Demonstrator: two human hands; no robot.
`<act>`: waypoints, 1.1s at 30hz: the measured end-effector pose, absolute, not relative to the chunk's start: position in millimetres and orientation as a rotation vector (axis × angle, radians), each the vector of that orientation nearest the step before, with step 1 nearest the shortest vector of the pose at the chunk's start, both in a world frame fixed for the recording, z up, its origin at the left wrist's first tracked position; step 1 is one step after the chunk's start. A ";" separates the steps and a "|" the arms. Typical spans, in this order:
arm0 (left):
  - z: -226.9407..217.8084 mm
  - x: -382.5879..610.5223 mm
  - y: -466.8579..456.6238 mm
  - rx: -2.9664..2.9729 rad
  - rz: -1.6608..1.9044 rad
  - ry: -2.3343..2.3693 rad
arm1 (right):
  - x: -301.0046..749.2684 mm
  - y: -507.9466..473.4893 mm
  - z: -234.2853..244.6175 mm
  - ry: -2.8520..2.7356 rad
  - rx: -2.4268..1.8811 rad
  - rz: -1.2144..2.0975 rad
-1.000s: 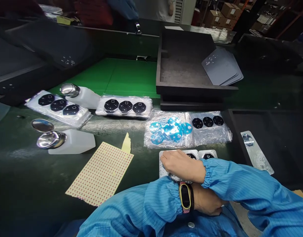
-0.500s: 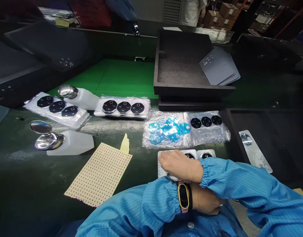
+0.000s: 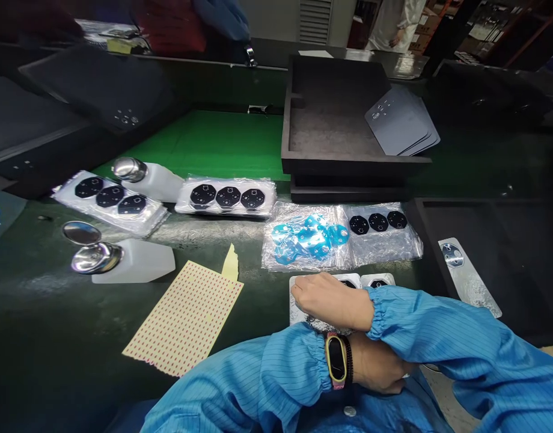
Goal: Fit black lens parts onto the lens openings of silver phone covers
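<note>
The person's arms cross low over the worktop [image 3: 55, 325], right forearm above left wrist. The right grip [image 3: 326, 297] is curled over a silver panel [image 3: 295, 314], and from here its fingertips are hidden, so I can't tell whether they pinch anything. The panel lies directly beneath that grip, its edge showing to the left and part of a black octagon just beyond the back of the hand. The left grip [image 3: 380, 365] is tucked nearer the body, fingers bent; I can't make out what, if anything, it holds. A yellow-framed smart band [image 3: 336, 359] circles that wrist.

A second silver panel [image 3: 390, 279] peeks out past the right cuff. Just beyond the right grip lie blue perforated pieces [image 3: 309, 236] in clear plastic, with a bagged three-octagon panel [image 3: 384, 246] beside them to the right. Left of the grip is a pale yellow sheet [image 3: 184, 319] with rows of red marks; farther left stands a white dispenser bottle [image 3: 143, 263], its metal lid raised. Past these, farther from the grip, sit a stack of bagged panels [image 3: 226, 195] and another dispenser bottle [image 3: 154, 182]. Well to the right, a black tray [image 3: 524, 252] holds a narrow silver plate [image 3: 470, 278]. Beyond the blue pieces, grey plates [image 3: 403, 123] lean in a black box [image 3: 335, 114].
</note>
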State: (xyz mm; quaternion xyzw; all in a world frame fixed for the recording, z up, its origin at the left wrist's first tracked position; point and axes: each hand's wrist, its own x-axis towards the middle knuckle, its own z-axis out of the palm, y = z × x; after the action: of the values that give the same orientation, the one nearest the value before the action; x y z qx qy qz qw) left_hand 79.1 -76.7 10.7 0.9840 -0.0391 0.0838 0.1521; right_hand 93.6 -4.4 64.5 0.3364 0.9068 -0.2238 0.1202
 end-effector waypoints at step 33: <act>-10.9 55.9 -78.2 2.840 0.769 0.015 | 238.4 -69.9 71.3 2.737 1.644 0.258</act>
State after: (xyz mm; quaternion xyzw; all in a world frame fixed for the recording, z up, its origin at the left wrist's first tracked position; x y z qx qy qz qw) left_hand 55.9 -78.2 -10.9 0.9605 0.0050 0.2600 0.0993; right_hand 238.4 -69.9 71.3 0.5130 0.8540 0.0807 -0.0307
